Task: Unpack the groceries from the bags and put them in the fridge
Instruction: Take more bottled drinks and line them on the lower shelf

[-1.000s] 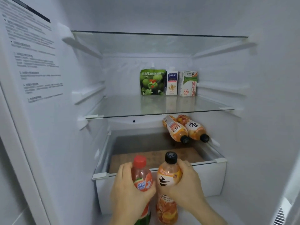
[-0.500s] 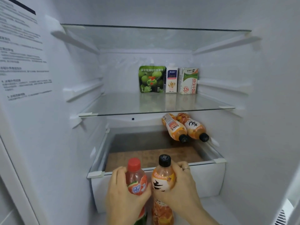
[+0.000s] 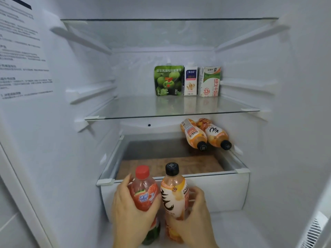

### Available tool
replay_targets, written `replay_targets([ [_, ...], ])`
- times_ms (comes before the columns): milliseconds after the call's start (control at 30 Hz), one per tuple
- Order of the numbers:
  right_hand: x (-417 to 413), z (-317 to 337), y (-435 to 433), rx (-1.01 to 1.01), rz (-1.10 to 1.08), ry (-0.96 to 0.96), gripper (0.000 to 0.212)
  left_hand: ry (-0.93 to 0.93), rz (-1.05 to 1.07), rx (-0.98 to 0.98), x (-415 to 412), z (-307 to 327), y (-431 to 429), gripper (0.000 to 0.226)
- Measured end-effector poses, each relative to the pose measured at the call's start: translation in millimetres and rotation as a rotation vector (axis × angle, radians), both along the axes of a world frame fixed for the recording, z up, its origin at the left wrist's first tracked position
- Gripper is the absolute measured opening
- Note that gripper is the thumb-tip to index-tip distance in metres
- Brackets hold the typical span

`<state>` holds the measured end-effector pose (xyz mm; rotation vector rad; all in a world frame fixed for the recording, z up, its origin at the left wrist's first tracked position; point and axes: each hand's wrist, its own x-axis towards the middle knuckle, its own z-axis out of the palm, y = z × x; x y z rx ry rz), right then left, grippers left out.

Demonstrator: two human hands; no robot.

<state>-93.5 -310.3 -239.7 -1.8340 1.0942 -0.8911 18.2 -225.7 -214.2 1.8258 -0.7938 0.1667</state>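
The red-capped bottle (image 3: 145, 192) and the black-capped bottle (image 3: 174, 194) stand upright side by side, low at the front of the fridge, their shoulders just touching. The left hand (image 3: 129, 213) wraps its fingers and thumb round the red-capped bottle from the left. The right hand (image 3: 196, 219) curls round the black-capped bottle from the right, so both hands grip. The bottles are clear plastic, one with reddish drink and a watermelon label, the other with orange drink and bold black brushstrokes on its label. Behind them is the white front of the drawer (image 3: 223, 192), and their caps rise above its top edge. On the glass cover (image 3: 161, 149) over the drawer, at the right rear, two orange bottles (image 3: 194, 136) lie close together with black caps pointing forward; a brown wood-grain patch shows in the glass. On the middle glass shelf (image 3: 143, 110), a green pouch (image 3: 168, 80), a small carton (image 3: 190, 81) and a milk carton (image 3: 209, 81) stand in a row against the back wall. Higher is an upper glass shelf (image 3: 161, 31). The walls are smooth white plastic with moulded ribs, and a printed notice (image 3: 23, 51) covers the left wall.
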Motion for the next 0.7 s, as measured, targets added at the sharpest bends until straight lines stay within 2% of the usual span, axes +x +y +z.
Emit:
replay_targets([
  [100, 2.8, -0.9, 3.8, -0.032, 0.009, 0.119, 0.083, 0.011, -0.005, 0.014, -2.3, 0.0, 2.1, 0.098],
  [167, 3.6, -0.4, 2.9, -0.018, 0.050, 0.099, 0.069, 0.017, -0.005, 0.045, -4.7, 3.6, 1.5, 0.100],
  [233, 0.7, 1.7, 1.0, 0.030, 0.045, 0.034, 0.066, 0.000, 0.026, 0.069, -8.0, 9.2, 1.4, 0.102],
  [300, -1.4, 3.6, 1.2, 0.077, 0.019, -0.044, 0.069, -0.147, 0.082, 0.022, -9.1, 14.0, 3.1, 0.098],
  [400, -4.0, 6.7, 5.7, 0.106, -0.033, -0.033, 0.070, -0.320, 0.112, -0.200, -17.2, 26.1, 8.4, 0.078],
  [467, -9.1, 10.9, 8.6, 0.112, -0.050, -0.071, 0.070, -0.390, 0.073, -0.345, -28.2, 38.2, 9.4, 0.064],
  [533, -16.0, 20.3, 12.0, 0.136, -0.052, -0.120, 0.065, -0.427, -0.011, -0.411, -40.4, 54.4, 6.8, 0.053],
  [700, -37.7, 53.7, 10.0, 0.028, -0.005, -0.255, 0.049, -0.380, -0.348, -0.294, -54.0, 108.9, -6.5, 0.033],
])
